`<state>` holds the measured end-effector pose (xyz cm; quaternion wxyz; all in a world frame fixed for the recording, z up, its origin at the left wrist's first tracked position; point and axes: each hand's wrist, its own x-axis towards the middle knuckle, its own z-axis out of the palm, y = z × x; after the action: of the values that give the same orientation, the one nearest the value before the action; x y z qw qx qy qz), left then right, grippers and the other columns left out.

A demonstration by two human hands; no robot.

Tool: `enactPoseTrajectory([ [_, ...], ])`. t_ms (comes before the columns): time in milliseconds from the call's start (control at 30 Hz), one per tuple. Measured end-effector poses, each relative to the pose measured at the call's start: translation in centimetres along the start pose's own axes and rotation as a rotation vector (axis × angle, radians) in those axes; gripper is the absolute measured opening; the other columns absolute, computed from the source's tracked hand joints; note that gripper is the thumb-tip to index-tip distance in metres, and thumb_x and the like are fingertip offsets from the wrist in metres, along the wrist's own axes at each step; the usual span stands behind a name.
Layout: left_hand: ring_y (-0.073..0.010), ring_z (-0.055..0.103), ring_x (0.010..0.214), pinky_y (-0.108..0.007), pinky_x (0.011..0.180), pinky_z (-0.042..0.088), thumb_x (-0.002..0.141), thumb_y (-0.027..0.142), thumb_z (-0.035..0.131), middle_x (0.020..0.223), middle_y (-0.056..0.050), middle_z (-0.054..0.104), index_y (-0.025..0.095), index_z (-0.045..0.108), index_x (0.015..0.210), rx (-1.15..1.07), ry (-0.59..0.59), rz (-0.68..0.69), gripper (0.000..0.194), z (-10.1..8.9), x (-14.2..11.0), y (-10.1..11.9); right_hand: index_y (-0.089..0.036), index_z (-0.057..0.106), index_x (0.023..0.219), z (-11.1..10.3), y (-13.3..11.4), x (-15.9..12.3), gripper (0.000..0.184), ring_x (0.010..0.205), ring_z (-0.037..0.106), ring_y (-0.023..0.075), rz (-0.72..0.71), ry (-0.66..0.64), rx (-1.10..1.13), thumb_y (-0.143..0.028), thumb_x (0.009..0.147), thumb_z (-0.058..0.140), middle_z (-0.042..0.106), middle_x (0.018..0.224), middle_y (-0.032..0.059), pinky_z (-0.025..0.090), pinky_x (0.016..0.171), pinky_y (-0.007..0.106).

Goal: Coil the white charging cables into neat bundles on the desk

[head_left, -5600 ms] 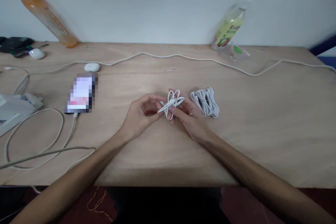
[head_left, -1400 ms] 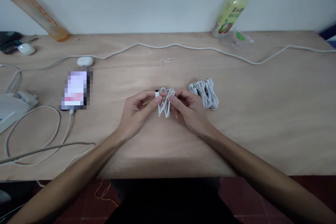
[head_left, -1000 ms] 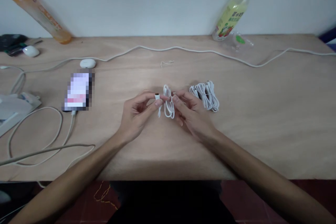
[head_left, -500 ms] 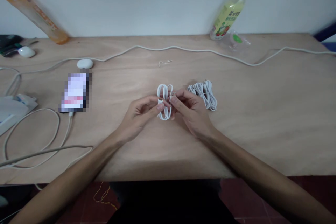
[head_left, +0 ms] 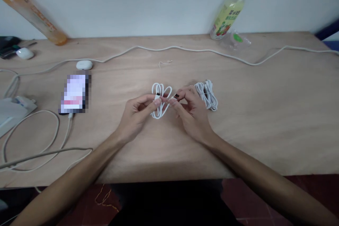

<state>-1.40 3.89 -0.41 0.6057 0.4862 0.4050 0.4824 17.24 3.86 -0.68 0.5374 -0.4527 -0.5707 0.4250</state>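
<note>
On the table (head_left: 265,113): phone (head_left: 74,93) left of the coiled cable (head_left: 157,96), cable bundles (head_left: 209,96) to its right, small case (head_left: 84,65) behind phone, bottle (head_left: 33,16) back left, second bottle (head_left: 228,17) back right.

USB cable (head_left: 158,116): white plastic jacket, smooth, slight satin look. R-hand USB plug (head_left: 173,98): white plastic hsg w/ shiny metal shell. L-hand USB plug (head_left: 157,97): smooth white plastic, dark tip. Bundled cables (head_left: 210,99): white plastic, smooth. Tabletop (head_left: 265,120): wood, visible grain, mostly matt w/ faint sheen. Earbud case (head_left: 84,65): white plastic, glossy. Juice bottle (head_left: 227,17) + orange-drink bottle (head_left: 34,13): clear plastic, smooth, printed. Pkg (head_left: 239,40) nr juice bottle: thin clear plastic, shiny. Wall (head_left: 148,7): smooth, matt. Trousers (head_left: 169,204): black cloth, matt.
</note>
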Motion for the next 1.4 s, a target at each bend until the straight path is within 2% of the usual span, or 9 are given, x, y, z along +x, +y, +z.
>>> enactPoseTrajectory([
  [200,-0.0224,0.078,0.102,-0.036,0.102,0.057,0.095,0.046,0.084,0.103,-0.005,0.087,0.027,0.091,0.106,0.064,0.002,-0.001,0.023,0.1,-0.2,0.3,-0.025,0.061,0.087,0.3,0.2,-0.1,0.039,0.049,0.054,0.0092,0.136,-0.137,0.245,-0.059,0.101,0.073,0.064,0.069,-0.0047,0.039,0.039,0.021],
  [367,-0.025,0.079,0.101,-0.041,0.102,0.059,0.096,0.046,0.083,0.102,-0.006,0.087,0.027,0.091,0.113,-0.017,-0.032,-0.049,0.027,0.3,-0.2,0.3,-0.023,0.071,0.098,0.3,-0.1,-0.1,0.032,0.055,0.062,0.011,0.167,-0.164,0.32,-0.054,0.096,0.08,0.073,0.075,-0.0023,0.048,0.043,0.022],
  [533,-0.0238,0.08,0.098,-0.04,0.103,0.058,0.096,0.047,0.083,0.105,-0.006,0.088,0.028,0.091,0.111,-0.043,0.01,-0.042,0.025,0.2,-0.1,0.3,-0.024,0.08,0.091,-0.1,0.0,0.1,0.029,0.063,0.062,0.0135,0.171,-0.189,0.218,-0.052,0.097,0.078,0.073,0.08,0.0008,0.051,0.049,0.025],
  [600,-0.0253,0.08,0.105,-0.043,0.11,0.056,0.095,0.047,0.084,0.11,-0.006,0.089,0.029,0.091,0.108,-0.029,0.042,-0.037,0.024,0.1,-0.1,0.4,-0.025,0.081,0.085,-0.2,0.0,0.1,0.028,0.078,0.067,0.0164,0.121,-0.168,0.137,-0.051,0.097,0.079,0.075,0.092,0.0029,0.055,0.059,0.027],
  [700,-0.027,0.078,0.117,-0.044,0.117,0.052,0.095,0.046,0.084,0.121,-0.006,0.087,0.031,0.092,0.107,0.006,0.056,-0.02,0.021,0.2,-0.3,0.5,-0.027,0.081,0.083,-0.3,0.1,0.2,0.027,0.112,0.07,0.0219,0.065,-0.207,0.098,-0.051,0.097,0.079,0.076,0.111,0.0042,0.059,0.093,0.036],
  [800,-0.0282,0.074,0.13,-0.044,0.123,0.049,0.096,0.045,0.083,0.132,-0.005,0.084,0.032,0.091,0.108,0.043,0.037,0.003,0.02,0.2,-0.4,0.6,-0.029,0.084,0.093,-0.3,0.2,0.4,0.029,0.111,0.071,0.0223,0.099,-0.345,0.179,-0.056,0.1,0.075,0.078,0.108,0.0028,0.055,0.107,0.042],
  [900,-0.0292,0.072,0.133,-0.046,0.125,0.047,0.097,0.047,0.081,0.134,-0.005,0.083,0.033,0.091,0.11,0.056,0.013,0.003,0.021,0.2,-0.5,0.7,-0.029,0.085,0.099,-0.3,0.2,0.4,0.035,0.104,0.072,0.0216,0.125,-0.409,0.217,-0.061,0.101,0.071,0.08,0.101,0.0018,0.056,0.106,0.041],
  [1100,-0.0297,0.08,0.118,-0.047,0.118,0.055,0.093,0.051,0.085,0.111,-0.006,0.089,0.029,0.092,0.101,0.066,0.031,-0.031,0.024,0.4,-0.5,0.8,-0.025,0.082,0.087,-0.2,0.1,0.4,0.042,0.087,0.069,0.0193,0.111,-0.294,0.15,-0.062,0.102,0.068,0.076,0.087,0.0018,0.059,0.091,0.037],
  [1400,-0.0279,0.082,0.108,-0.044,0.105,0.064,0.086,0.039,0.092,0.105,-0.006,0.089,0.026,0.092,0.099,0.087,0.082,-0.019,0.018,0.3,-0.4,1.3,-0.023,0.072,0.084,0.1,-0.6,-0.4,0.043,0.078,0.063,0.0174,0.04,-0.276,0.059,-0.055,0.109,0.059,0.07,0.081,0.0003,0.051,0.076,0.032],
])
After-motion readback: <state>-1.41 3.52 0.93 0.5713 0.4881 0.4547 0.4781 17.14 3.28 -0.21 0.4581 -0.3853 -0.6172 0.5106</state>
